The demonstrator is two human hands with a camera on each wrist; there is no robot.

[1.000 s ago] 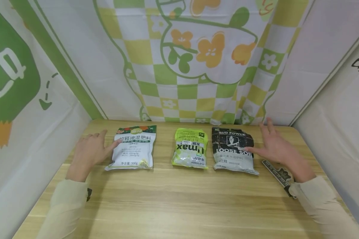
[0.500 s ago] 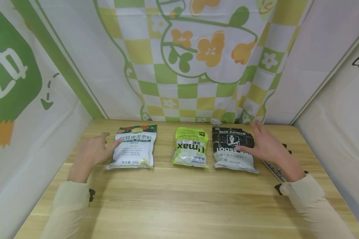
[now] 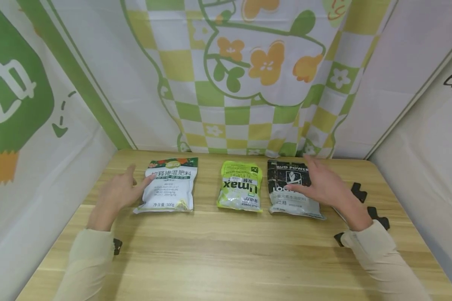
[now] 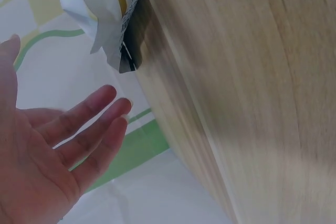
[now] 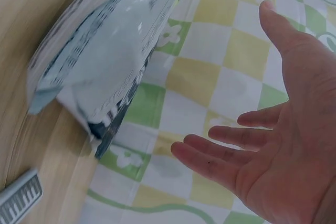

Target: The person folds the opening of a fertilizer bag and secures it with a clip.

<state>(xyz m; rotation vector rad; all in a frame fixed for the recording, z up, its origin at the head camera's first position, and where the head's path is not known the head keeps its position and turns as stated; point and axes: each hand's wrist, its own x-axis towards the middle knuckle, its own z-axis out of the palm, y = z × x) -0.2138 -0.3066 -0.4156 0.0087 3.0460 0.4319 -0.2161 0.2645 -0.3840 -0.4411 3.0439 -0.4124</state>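
Note:
Three fertilizer bags lie in a row on a wooden table. Beside the left one, a white bag (image 3: 169, 188) with a green and red top, is my left hand (image 3: 116, 190), its thumb overlapping the bag's edge in the head view. In the left wrist view its fingers (image 4: 97, 142) are spread and relaxed, apart from that bag. My right hand (image 3: 329, 188) hovers over the right side of the black and silver bag (image 3: 290, 205). Its palm shows bare in the right wrist view, fingers (image 5: 210, 166) loosely extended. Between the hands sits a lime-green bag (image 3: 241, 188), its print upside down.
Right of the black bag, partly hidden by my right hand and forearm, lies a grey slotted strip (image 5: 21, 195) with black notched pieces (image 3: 378, 217) near it. A checkered, flowered cloth (image 3: 245, 117) hangs behind the wooden table (image 3: 226, 255); pale cloth walls flank both sides.
My right hand has moved left, farther over the black and silver bag, uncovering more black pieces at its right. My left hand has barely moved. The bags stay in place.

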